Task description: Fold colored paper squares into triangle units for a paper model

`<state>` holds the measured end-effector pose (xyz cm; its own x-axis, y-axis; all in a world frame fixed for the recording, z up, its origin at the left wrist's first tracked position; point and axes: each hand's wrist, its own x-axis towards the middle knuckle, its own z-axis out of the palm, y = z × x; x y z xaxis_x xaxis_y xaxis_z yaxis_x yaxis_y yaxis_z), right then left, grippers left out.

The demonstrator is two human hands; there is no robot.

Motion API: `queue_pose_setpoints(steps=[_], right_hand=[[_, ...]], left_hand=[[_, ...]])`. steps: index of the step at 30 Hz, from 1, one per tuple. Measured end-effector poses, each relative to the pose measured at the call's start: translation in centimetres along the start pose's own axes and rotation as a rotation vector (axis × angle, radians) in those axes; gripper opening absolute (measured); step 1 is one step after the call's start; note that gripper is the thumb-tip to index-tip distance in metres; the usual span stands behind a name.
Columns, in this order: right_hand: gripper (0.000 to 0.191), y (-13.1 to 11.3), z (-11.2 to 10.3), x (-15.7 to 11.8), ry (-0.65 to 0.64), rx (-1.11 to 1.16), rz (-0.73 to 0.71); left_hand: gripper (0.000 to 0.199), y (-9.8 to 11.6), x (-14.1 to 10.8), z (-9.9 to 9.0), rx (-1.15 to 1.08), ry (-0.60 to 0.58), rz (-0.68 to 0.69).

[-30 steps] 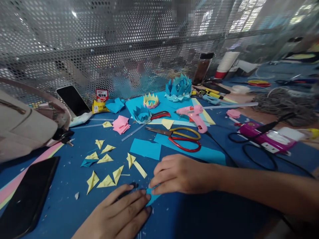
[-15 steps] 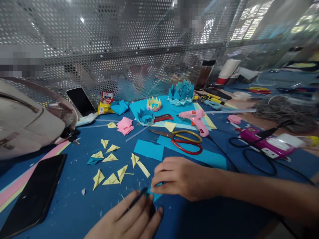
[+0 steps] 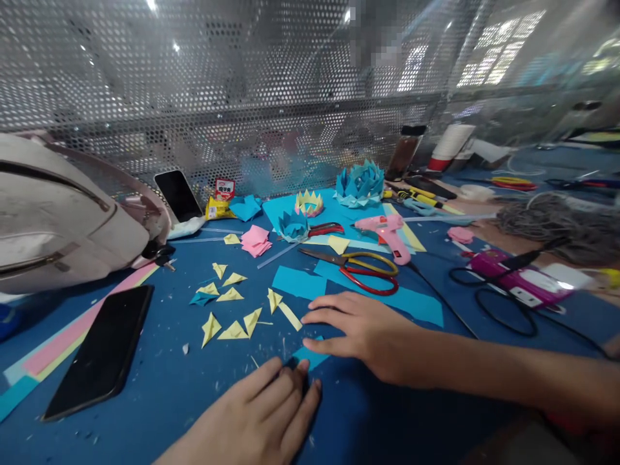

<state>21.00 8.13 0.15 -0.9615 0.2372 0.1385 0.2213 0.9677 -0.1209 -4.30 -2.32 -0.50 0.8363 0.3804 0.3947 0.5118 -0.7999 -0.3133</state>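
A small piece of blue paper (image 3: 312, 355) lies on the blue table between my two hands. My left hand (image 3: 264, 413) has its fingers curled and pressed on the paper's near left end, with the thumb hidden. My right hand (image 3: 361, 332) is spread above it, the lowest fingertip touching the paper's upper edge and the other fingers apart. Beyond lie several folded yellow paper pieces (image 3: 235, 330), a yellow strip (image 3: 290, 316), flat blue paper (image 3: 300, 282) and scissors (image 3: 371, 265).
A pink glue gun (image 3: 390, 232) trails a black cable toward a purple power strip (image 3: 523, 278). Blue paper flowers (image 3: 359, 185) and a yellow paper ring (image 3: 309, 203) stand behind. At left are a black phone (image 3: 99, 352) and a bag (image 3: 62, 219).
My right hand's fingers have spread and lifted partly off the blue paper, uncovering more of it. The view has shifted slightly, so the tabletop things sit farther right.
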Motion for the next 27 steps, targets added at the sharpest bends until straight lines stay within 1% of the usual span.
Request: queue_pose_setpoints(steps=[3, 5, 7, 9, 10, 11, 12, 13, 14, 16, 19, 22, 24, 27], right_hand=[[0.058, -0.3, -0.4, -1.4, 0.000, -0.030, 0.099], [0.055, -0.5, -0.7, -1.7, 0.024, -0.048, 0.115], [0.047, -0.8, -1.1, -1.3, 0.053, -0.055, 0.089], [0.035, -1.1, -1.4, -0.5, 0.055, -0.047, 0.080], [0.025, -1.2, -1.6, 0.0, 0.046, -0.038, 0.094], [0.020, -1.3, -1.7, 0.6, 0.037, -0.024, 0.120], [0.033, -1.3, -1.8, 1.1, 0.013, -0.020, 0.131], [0.040, -1.2, -1.8, 1.6, -0.009, -0.023, 0.119], [0.042, -1.1, -1.8, 2.1, -0.015, -0.039, 0.105], [0.038, -0.9, -1.8, 2.9, -0.029, -0.034, 0.071], [0.027, -0.6, -1.8, 3.9, -0.053, 0.072, 0.045], [0.015, -0.7, -2.1, 4.5, -0.109, 0.207, 0.112], [0.009, -0.7, -2.3, 4.8, -0.134, 0.265, 0.167], [0.009, -0.6, -2.3, 4.9, -0.130, 0.280, 0.210]], left_hand=[[0.042, -0.2, -0.1, 0.0, -0.030, -0.008, 0.004], [0.043, -0.3, -0.2, 0.2, -0.087, -0.010, -0.029], [0.042, -0.4, -0.3, 0.4, -0.176, -0.033, -0.082], [0.040, -0.5, -0.3, 0.4, -0.272, -0.065, -0.144], [0.039, -0.4, -0.3, 0.4, -0.316, -0.064, -0.186], [0.037, -0.3, -0.3, 0.4, -0.355, -0.052, -0.244], [0.035, -0.3, -0.2, 0.4, -0.396, -0.038, -0.314], [0.032, -0.2, -0.1, 0.3, -0.439, -0.027, -0.387], [0.028, -0.1, 0.0, 0.3, -0.484, -0.026, -0.458], [0.020, 0.0, 0.4, 0.4, -0.555, -0.051, -0.567], [0.014, -0.1, 1.1, 0.7, -0.585, -0.079, -0.651], [0.006, -0.3, 1.7, 1.0, -0.571, -0.083, -0.721], [0.005, -0.5, 2.0, 1.2, -0.565, -0.086, -0.772], [0.008, -0.7, 2.3, 1.3, -0.565, -0.087, -0.823]])
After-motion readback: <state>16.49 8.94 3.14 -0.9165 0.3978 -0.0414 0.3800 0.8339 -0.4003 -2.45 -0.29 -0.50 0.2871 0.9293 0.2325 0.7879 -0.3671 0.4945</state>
